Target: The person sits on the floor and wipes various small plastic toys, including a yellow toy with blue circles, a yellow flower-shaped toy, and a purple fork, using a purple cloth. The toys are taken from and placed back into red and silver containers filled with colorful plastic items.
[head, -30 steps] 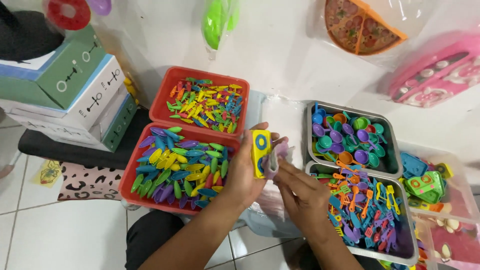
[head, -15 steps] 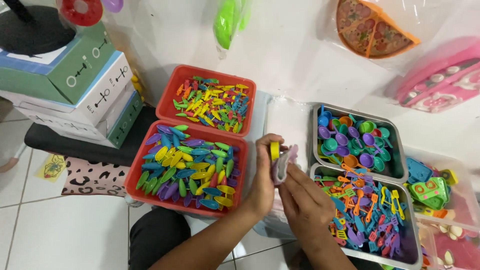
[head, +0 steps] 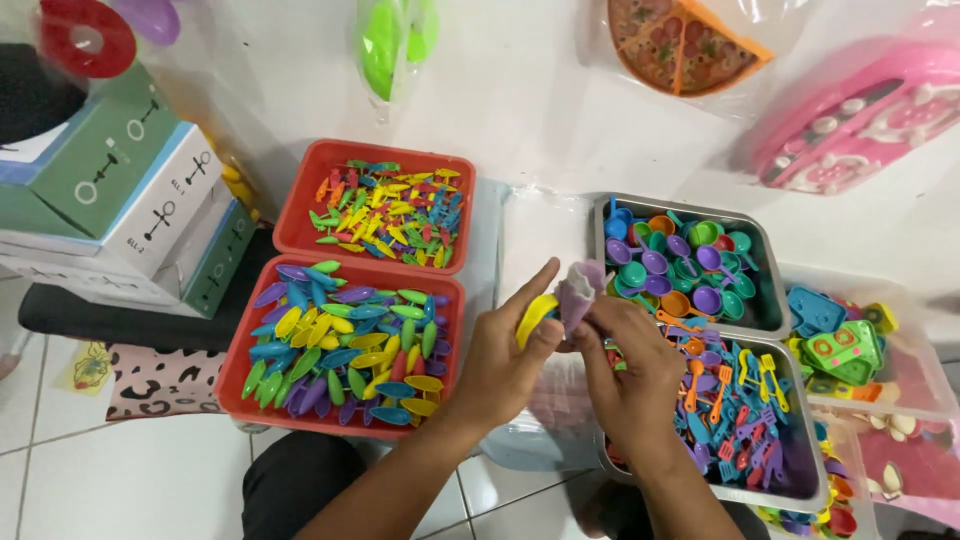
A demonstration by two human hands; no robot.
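Note:
My left hand (head: 500, 360) grips a small yellow plastic toy piece (head: 533, 317) between thumb and fingers. My right hand (head: 632, 370) pinches a pale purple toy piece (head: 577, 287) that presses against the yellow one. Both hands meet above a bag of clear plastic, between the near red tray (head: 240, 350) of flat leaf-shaped pieces and the near metal tray (head: 812, 440) of toy utensils. The index finger of my left hand points up and away.
A far red tray (head: 300, 200) holds small mixed-colour pieces. A far metal tray (head: 765, 270) holds toy cups and pans. Green and white boxes (head: 130, 200) stack at the left. Bagged toys lie on the white surface: pizza (head: 685, 45), pink case (head: 860, 110), green item (head: 390, 40). A clear bin (head: 920, 380) sits at right.
The yellow piece has turned from face-on to edge-on in my left hand. My right hand has brought the purple piece up against it.

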